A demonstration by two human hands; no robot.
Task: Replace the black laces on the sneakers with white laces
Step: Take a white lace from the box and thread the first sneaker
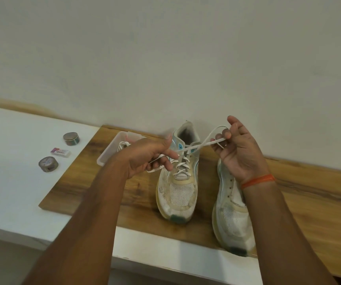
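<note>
A white lace [194, 147] is running crossed above the laced sneaker [178, 182], which is standing on the wooden bench [108, 190]. The left hand [145, 159] is pinching one end, the right hand [239, 153] gripping the other. A second sneaker [233, 219] is lying just right of the laced sneaker.

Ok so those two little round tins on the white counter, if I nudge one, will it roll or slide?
Probably slide: the nearer tin and the farther tin both sit flat on an end, wider than tall, so tipping looks unlikely. They look small, so likely light. Set on edge, either would probably roll.
</note>
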